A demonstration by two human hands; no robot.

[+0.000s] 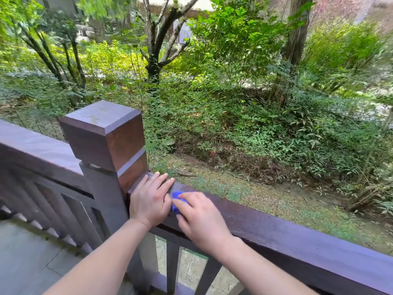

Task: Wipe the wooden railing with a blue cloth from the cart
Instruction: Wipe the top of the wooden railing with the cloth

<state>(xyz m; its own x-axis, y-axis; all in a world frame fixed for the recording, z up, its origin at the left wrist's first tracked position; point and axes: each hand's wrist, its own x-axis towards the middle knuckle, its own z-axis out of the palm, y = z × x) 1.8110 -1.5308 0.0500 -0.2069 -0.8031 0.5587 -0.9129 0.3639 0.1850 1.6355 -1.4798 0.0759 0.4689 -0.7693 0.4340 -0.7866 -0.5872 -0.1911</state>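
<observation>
A dark brown wooden railing [287,228] runs from a square post to the lower right. My left hand [148,199] lies flat on the rail top, fingers together, right beside the post. Just to its right, my right hand [200,218] presses a bunched blue cloth [177,201] onto the rail; only a small part of the cloth shows under the fingers. The two hands nearly touch. The cart is out of view.
A thick square post [106,135] rises at the corner, with another rail section [36,150] leading off left. Vertical balusters [172,267] stand below the rail. Grey paving [27,252] lies at lower left. Shrubs and trees fill the ground beyond.
</observation>
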